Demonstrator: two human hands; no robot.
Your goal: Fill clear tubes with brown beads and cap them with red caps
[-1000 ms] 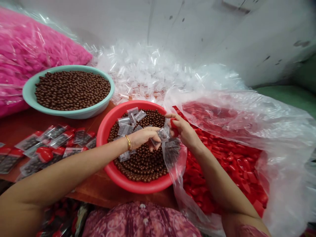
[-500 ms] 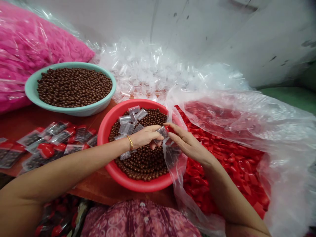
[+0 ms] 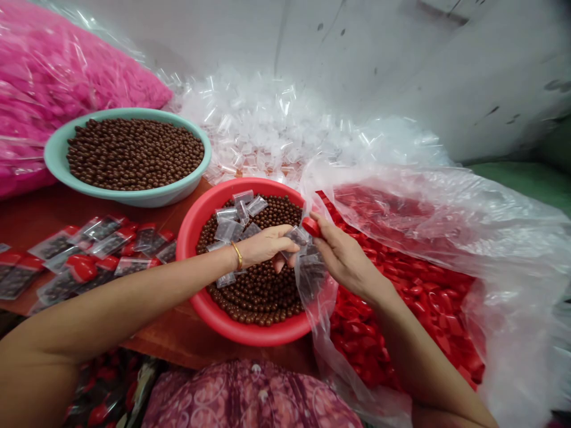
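Note:
Above the right part of the red basin (image 3: 250, 337), my left hand (image 3: 270, 245) grips a small clear plastic box (image 3: 297, 236) between thumb and fingers. A red cap (image 3: 311, 226) is pinched in the fingertips of my right hand (image 3: 334, 246), close beside the open-looking end of the box but apart from it. Brown balls (image 3: 263, 300) fill the basin, with several clear boxes (image 3: 229, 230) lying on them at the left. A gold bracelet circles my left wrist.
Brown balls fill a turquoise basin (image 3: 53, 156) at the left. Capped boxes (image 3: 109, 244) lie on the reddish table (image 3: 178, 333). A plastic bag (image 3: 513, 285) of red caps (image 3: 423, 303) is at the right, clear boxes (image 3: 263, 125) behind, and a pink-filled bag (image 3: 80, 77) back left.
My right hand has shifted slightly up and right, and the red cap in its fingers now shows more fully, away from the box. My left hand has barely moved.

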